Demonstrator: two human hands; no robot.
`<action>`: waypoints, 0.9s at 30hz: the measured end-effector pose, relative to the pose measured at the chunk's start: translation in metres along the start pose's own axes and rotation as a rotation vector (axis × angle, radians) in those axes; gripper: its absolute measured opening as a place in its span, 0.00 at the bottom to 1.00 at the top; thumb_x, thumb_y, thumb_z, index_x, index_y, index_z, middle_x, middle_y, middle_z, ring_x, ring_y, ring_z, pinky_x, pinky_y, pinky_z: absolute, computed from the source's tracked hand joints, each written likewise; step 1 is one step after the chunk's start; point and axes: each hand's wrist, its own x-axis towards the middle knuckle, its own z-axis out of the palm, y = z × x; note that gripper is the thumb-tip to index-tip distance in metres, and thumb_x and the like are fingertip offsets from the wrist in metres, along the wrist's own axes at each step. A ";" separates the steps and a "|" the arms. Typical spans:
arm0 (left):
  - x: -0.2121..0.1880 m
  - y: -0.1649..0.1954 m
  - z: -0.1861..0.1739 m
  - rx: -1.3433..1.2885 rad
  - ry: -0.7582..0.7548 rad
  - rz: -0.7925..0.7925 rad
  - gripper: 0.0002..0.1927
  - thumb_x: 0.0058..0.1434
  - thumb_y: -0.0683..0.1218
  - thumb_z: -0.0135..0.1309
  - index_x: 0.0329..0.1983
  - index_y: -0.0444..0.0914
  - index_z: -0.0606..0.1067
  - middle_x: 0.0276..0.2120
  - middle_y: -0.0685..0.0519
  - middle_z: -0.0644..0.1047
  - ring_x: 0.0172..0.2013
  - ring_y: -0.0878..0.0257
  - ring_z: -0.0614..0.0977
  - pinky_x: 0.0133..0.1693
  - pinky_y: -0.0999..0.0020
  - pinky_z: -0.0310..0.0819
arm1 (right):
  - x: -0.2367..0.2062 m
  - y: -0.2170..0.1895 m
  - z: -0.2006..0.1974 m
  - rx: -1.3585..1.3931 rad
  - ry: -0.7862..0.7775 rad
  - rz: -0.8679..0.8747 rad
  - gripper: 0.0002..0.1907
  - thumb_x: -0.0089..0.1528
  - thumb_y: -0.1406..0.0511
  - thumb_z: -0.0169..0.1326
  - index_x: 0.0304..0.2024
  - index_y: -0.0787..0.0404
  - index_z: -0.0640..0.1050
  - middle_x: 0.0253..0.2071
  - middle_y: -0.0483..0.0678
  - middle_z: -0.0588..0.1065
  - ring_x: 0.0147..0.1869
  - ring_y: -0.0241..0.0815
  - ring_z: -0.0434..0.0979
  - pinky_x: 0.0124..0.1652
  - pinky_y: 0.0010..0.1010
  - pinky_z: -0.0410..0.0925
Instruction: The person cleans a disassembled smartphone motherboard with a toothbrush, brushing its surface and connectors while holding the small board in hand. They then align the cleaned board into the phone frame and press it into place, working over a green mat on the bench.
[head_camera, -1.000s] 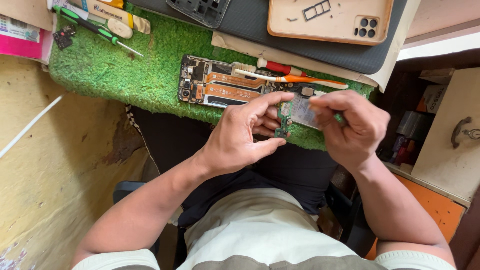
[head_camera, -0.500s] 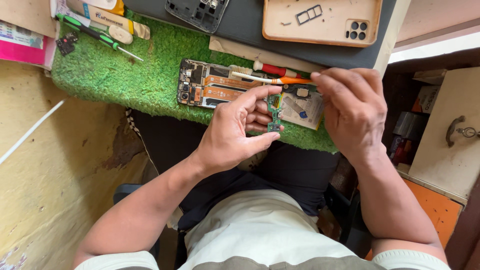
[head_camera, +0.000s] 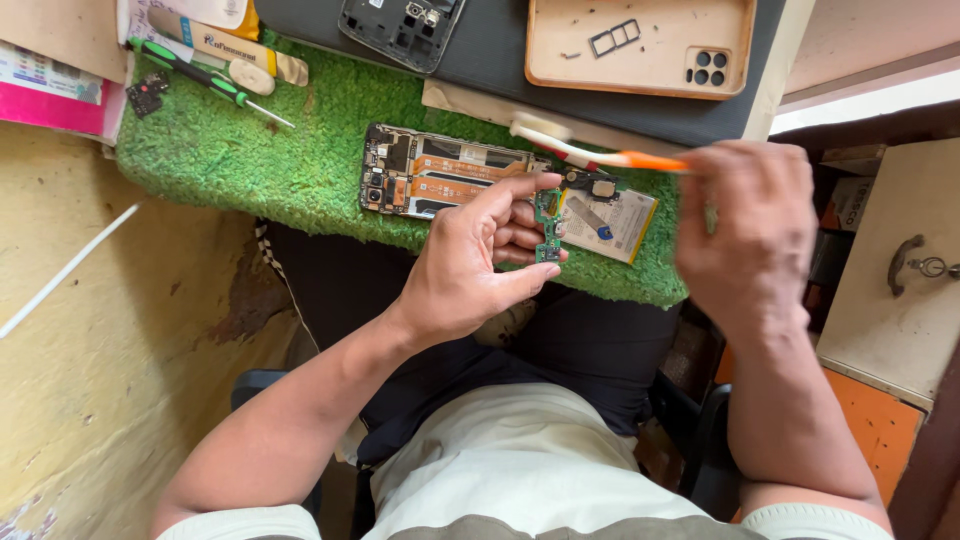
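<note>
Left hand (head_camera: 470, 265) pinches one small green board (head_camera: 547, 222); right hand (head_camera: 745, 225) grips one toothbrush (head_camera: 590, 152). On the turf mat (head_camera: 280, 160): one opened phone (head_camera: 445, 172), one screwdriver (head_camera: 205, 80).

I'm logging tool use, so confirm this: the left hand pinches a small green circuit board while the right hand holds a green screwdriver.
One detail is wrong. The right hand holds an orange-handled toothbrush, not a screwdriver. The left hand does pinch the small green circuit board, as the head view shows.
</note>
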 end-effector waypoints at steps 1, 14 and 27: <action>0.000 0.000 0.000 -0.004 0.001 0.005 0.36 0.57 0.33 0.61 0.70 0.34 0.65 0.44 0.54 0.76 0.46 0.67 0.82 0.51 0.71 0.81 | -0.002 0.002 -0.005 0.137 -0.018 0.123 0.05 0.65 0.75 0.59 0.44 0.66 0.79 0.40 0.52 0.77 0.44 0.45 0.74 0.45 0.35 0.68; 0.000 0.000 0.000 -0.013 -0.004 -0.004 0.35 0.58 0.32 0.61 0.69 0.35 0.66 0.45 0.54 0.77 0.47 0.67 0.82 0.53 0.71 0.80 | -0.023 0.042 -0.016 0.466 -0.346 0.144 0.06 0.64 0.67 0.63 0.43 0.62 0.85 0.25 0.46 0.70 0.25 0.35 0.69 0.27 0.29 0.61; -0.001 0.002 -0.001 -0.019 -0.012 -0.022 0.35 0.58 0.32 0.60 0.69 0.35 0.66 0.45 0.54 0.77 0.47 0.67 0.84 0.52 0.72 0.81 | -0.021 0.044 -0.022 0.358 -0.338 0.091 0.06 0.65 0.66 0.64 0.39 0.63 0.85 0.23 0.47 0.71 0.23 0.38 0.70 0.24 0.29 0.61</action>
